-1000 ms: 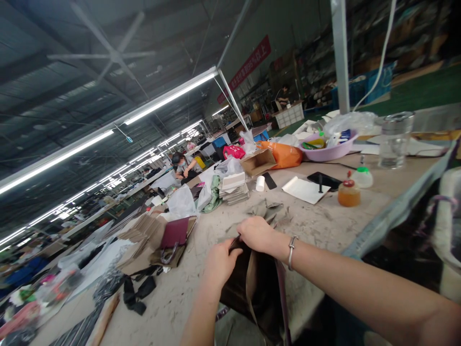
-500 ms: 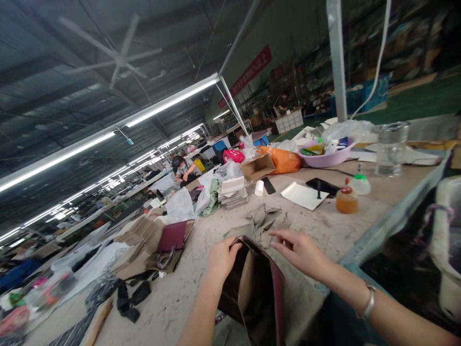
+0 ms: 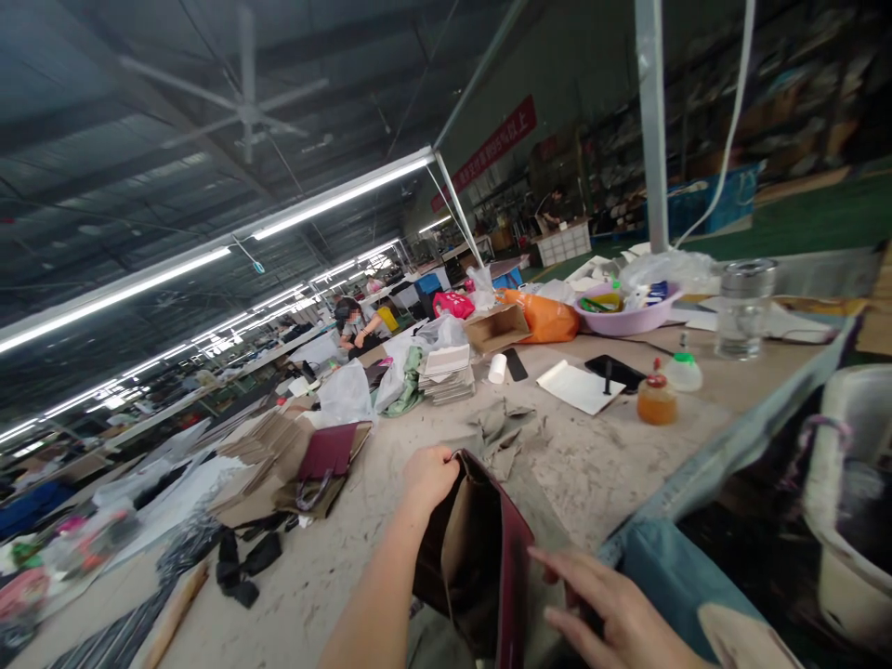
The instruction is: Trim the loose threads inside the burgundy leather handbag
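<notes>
A dark red bag with a brown lining stands on the worktable before me, its mouth facing up. My left hand is closed on the top edge at the bag's far corner, thumb and fingers pinching the rim. Beside the bag's right side is my right hand, its fingers apart and the fingertips near the red outer panel; whether they touch it I cannot tell. Crumpled grey-green cloth lies just beyond the bag. A second dark red bag with a handle lies further left.
Jars of amber liquid and clear liquid, a phone, a white pad and a glass stand at the right. A purple basin and stacked pieces sit further back. One person sits beyond.
My right hand has moved from beyond the bag's top right edge, down and nearer along its right side. The left hand keeps its grip on the rim. The view has shifted slightly.
</notes>
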Motion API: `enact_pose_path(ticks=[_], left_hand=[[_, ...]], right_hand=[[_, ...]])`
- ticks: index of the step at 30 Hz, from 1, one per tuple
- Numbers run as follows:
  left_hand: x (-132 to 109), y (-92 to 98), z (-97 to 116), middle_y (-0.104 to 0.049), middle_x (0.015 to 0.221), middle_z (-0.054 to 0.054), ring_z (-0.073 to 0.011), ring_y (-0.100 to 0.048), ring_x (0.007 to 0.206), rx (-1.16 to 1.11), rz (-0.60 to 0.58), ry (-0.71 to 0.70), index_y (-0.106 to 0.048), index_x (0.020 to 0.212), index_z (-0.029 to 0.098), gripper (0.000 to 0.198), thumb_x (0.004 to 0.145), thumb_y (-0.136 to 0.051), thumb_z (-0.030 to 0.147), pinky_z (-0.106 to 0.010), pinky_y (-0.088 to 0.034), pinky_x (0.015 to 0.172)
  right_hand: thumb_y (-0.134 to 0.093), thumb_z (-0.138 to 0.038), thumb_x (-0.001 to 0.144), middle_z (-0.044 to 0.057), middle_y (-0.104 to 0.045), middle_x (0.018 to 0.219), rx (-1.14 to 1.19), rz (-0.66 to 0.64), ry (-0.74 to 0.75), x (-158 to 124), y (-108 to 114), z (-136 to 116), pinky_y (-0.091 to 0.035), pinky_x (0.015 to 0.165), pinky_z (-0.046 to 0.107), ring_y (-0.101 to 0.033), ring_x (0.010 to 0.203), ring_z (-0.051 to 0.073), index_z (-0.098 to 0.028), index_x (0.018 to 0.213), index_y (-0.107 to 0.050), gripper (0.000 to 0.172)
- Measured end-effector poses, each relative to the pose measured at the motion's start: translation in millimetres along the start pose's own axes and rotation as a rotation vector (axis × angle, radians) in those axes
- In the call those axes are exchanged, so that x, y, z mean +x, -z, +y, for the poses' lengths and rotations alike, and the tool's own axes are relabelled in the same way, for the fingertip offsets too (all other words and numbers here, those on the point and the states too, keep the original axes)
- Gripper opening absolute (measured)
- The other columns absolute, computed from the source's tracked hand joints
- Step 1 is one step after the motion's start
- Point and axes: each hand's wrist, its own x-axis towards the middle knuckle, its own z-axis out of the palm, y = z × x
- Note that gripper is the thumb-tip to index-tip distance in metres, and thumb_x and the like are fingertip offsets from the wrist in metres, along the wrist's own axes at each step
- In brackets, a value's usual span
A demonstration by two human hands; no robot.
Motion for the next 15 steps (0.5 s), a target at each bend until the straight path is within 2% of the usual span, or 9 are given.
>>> enact_pose_path(ticks=[2,5,7,10,12,15], left_hand=[[1.8,-1.4,2.2,-0.063,0.063,-0.001,-0.0143,-0.055,0.063,0.029,0.01,0.013,-0.066,0.065,0.02,0.019,0.076,-0.051,0.023,-0.025,-0.025,0.051],[4.2,-3.5,1.2,-0.064,0.065,-0.002,-0.0155,-0.057,0.065,0.044,0.005,0.011,-0.067,0.067,0.02,0.02,0.076,-0.049,0.023,-0.026,-0.025,0.051],[5.7,-4.8,-2.3,-0.065,0.067,-0.003,-0.0161,-0.058,0.066,0.045,0.004,0.001,-0.068,0.069,0.019,0.02,0.077,-0.05,0.023,-0.026,-0.027,0.051],[6.7,-5.3,-9.7,-0.066,0.068,-0.003,-0.016,-0.059,0.067,0.03,-0.003,-0.016,-0.069,0.072,0.019,0.022,0.08,-0.05,0.026,-0.025,-0.032,0.054],[5.8,-3.8,-13.9,-0.067,0.069,-0.004,-0.0161,-0.06,0.068,0.026,-0.014,-0.032,-0.07,0.072,0.019,0.026,0.083,-0.048,0.029,-0.024,-0.036,0.057],[2.4,1.0,-17.3,-0.069,0.077,-0.007,-0.0188,-0.063,0.076,0.036,-0.021,-0.029,-0.071,0.074,0.018,0.029,0.084,-0.045,0.027,-0.026,-0.041,0.063]], right_hand=[[-0.058,-0.041,0.084,0.01,-0.056,0.128,-0.066,-0.016,0.059,-3.1,-7.5,-10.7,-0.048,0.096,0.034,-0.056,0.113,0.025,-0.03,0.14,-0.044,0.059],[-0.063,-0.045,0.08,0.014,-0.054,0.13,-0.193,-0.033,0.168,-1.8,-21.7,-16.4,-0.047,0.096,0.032,-0.053,0.118,0.026,-0.024,0.147,-0.03,0.077],[-0.06,-0.046,0.083,0.014,-0.057,0.125,-0.305,0.024,0.279,0.2,-35.8,-14.5,-0.05,0.093,0.031,-0.056,0.113,0.025,-0.022,0.149,-0.023,0.079],[-0.055,-0.044,0.087,0.015,-0.062,0.118,-0.515,0.196,0.42,0.1,-63.3,-6.6,-0.055,0.082,0.034,-0.062,0.103,0.026,-0.022,0.15,-0.017,0.077],[-0.053,-0.043,0.088,0.016,-0.063,0.116,-0.636,0.285,0.46,-2.5,-81.4,0.6,-0.057,0.075,0.034,-0.064,0.099,0.028,-0.022,0.15,-0.018,0.075],[-0.054,-0.043,0.087,0.019,-0.06,0.123,-0.699,0.294,0.428,-8.2,-98.4,10.6,-0.058,0.071,0.034,-0.065,0.098,0.029,-0.021,0.15,-0.017,0.076]])
